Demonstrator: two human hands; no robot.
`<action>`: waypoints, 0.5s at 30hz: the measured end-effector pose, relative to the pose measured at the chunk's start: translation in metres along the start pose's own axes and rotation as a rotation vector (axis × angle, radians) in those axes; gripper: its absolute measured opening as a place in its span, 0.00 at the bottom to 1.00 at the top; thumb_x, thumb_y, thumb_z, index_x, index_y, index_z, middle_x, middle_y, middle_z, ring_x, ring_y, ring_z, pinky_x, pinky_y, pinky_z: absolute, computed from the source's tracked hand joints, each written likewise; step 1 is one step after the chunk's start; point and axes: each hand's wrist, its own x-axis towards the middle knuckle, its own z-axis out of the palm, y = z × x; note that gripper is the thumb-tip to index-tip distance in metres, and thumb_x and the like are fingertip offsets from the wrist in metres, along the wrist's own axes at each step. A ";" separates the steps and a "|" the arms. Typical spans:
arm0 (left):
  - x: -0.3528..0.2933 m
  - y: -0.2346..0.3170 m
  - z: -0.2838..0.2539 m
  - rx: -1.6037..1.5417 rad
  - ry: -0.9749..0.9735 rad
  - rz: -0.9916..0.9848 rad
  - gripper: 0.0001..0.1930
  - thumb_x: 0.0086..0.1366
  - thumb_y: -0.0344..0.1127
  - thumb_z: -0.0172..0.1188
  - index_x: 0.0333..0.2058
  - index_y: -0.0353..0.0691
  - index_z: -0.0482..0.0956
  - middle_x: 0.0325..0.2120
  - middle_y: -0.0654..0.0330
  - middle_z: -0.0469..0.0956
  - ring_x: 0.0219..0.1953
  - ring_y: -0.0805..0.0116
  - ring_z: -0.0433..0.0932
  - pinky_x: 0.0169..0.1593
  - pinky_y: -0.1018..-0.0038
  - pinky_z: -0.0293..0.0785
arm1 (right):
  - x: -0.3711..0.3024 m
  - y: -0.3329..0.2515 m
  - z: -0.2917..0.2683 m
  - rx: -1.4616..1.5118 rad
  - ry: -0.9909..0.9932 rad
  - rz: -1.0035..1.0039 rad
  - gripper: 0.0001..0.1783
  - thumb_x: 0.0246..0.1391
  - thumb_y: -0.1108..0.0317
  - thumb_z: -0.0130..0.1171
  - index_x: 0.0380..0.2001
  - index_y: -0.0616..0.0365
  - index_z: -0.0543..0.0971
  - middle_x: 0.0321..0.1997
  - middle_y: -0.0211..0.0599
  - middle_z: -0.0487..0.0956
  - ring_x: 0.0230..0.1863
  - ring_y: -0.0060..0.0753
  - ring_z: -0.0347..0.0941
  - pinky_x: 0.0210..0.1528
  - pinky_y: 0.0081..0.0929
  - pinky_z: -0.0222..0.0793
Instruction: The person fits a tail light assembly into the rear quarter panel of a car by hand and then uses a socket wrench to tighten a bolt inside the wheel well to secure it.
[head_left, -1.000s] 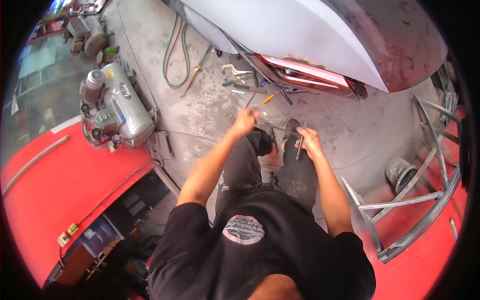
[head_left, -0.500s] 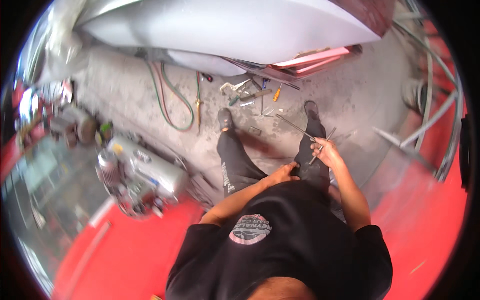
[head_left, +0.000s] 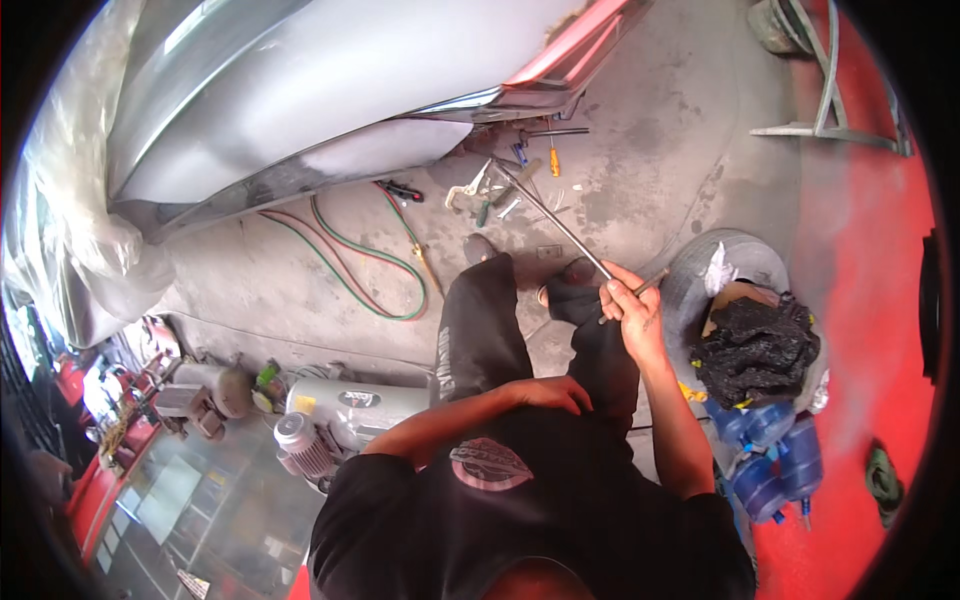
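My right hand [head_left: 632,310] is closed round the crossbar end of a T-handle wrench [head_left: 555,224]. Its long metal shaft slants forward and left, above the floor tools. My left hand [head_left: 553,393] rests against my body at the waist, fingers laid out and holding nothing. Beyond the shaft lie a clamp-like pale tool [head_left: 466,188], a green-handled tool [head_left: 483,213] and an orange-handled screwdriver [head_left: 554,163].
A grey car body [head_left: 300,110] fills the far side. Red and green hoses [head_left: 350,288] with a brass torch [head_left: 425,265] lie left. A compressor [head_left: 375,405] stands nearer. Right are a tire [head_left: 690,265], black plastic [head_left: 755,345] and blue water jugs [head_left: 770,465].
The view has swung to the right, bringing the tire and jugs in. My right hand keeps the wrench, whose shaft now reaches farther forward. My legs have moved closer together.
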 end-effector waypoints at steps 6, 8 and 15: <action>-0.021 0.010 -0.141 0.042 0.880 0.029 0.21 0.72 0.43 0.57 0.55 0.32 0.75 0.40 0.59 0.81 0.36 0.72 0.78 0.41 0.70 0.78 | 0.036 0.083 0.001 0.276 -0.032 -0.135 0.23 0.66 0.69 0.53 0.60 0.72 0.72 0.26 0.34 0.74 0.23 0.19 0.60 0.28 0.20 0.60; -0.025 0.063 -0.190 -0.280 1.085 0.155 0.27 0.75 0.48 0.53 0.62 0.32 0.68 0.46 0.51 0.79 0.43 0.58 0.83 0.45 0.63 0.81 | 0.049 0.107 0.008 0.263 -0.029 -0.165 0.24 0.66 0.69 0.53 0.61 0.71 0.72 0.26 0.33 0.73 0.24 0.18 0.60 0.29 0.19 0.59; -0.019 0.098 -0.289 -0.127 0.972 0.611 0.23 0.76 0.39 0.51 0.62 0.29 0.67 0.37 0.50 0.82 0.35 0.56 0.85 0.38 0.65 0.84 | 0.108 0.182 0.040 0.119 -0.033 -0.518 0.23 0.65 0.70 0.50 0.59 0.72 0.73 0.23 0.34 0.74 0.24 0.22 0.65 0.27 0.23 0.62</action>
